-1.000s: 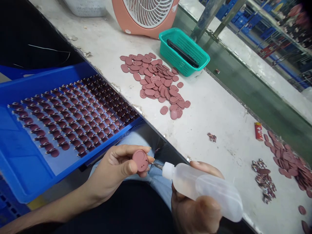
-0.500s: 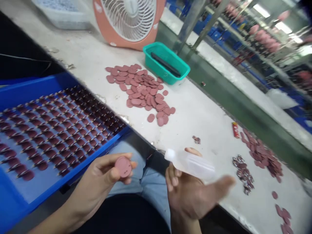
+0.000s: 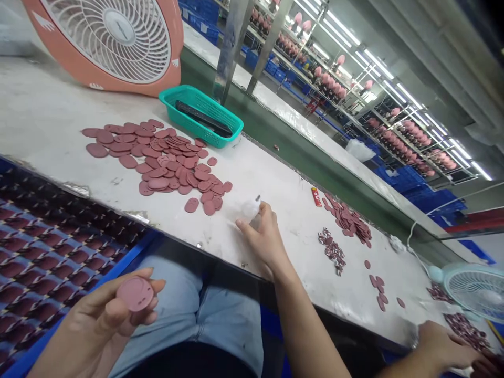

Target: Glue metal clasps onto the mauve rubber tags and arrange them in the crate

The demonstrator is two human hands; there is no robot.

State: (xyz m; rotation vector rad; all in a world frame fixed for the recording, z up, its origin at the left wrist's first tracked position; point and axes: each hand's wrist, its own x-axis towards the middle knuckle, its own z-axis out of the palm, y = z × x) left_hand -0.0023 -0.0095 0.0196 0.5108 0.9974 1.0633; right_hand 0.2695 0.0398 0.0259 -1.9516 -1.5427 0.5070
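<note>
My left hand [image 3: 92, 320] pinches a flat, dusty-pink oval disc [image 3: 135, 294] with small holes, held above my lap. Over the white worktop [image 3: 283, 173], my right hand [image 3: 263, 233] is closed around a small whitish squeeze bottle [image 3: 248, 210] with a dark thin tip. Blur and my fingers hide part of the bottle, and I cannot tell whether it touches the table. Left of it spreads a heap of similar pink discs [image 3: 173, 163]. Small shiny metal clips [image 3: 331, 251] lie in a cluster to the right of my right hand.
An orange fan [image 3: 165, 73] and a green basket [image 3: 200, 118] with dark bars stand behind the heap. A blue crate [image 3: 136, 249] of discs in rows sits at lower left. More discs [image 3: 350, 218] lie rightward by a red packet [image 3: 316, 197]. Another person's hand [image 3: 441, 344] works at far right.
The view has turned to the right. My right hand, palm up with the tilted bottle before, now grips it over the worktop near the heap. My left hand still holds the disc.
</note>
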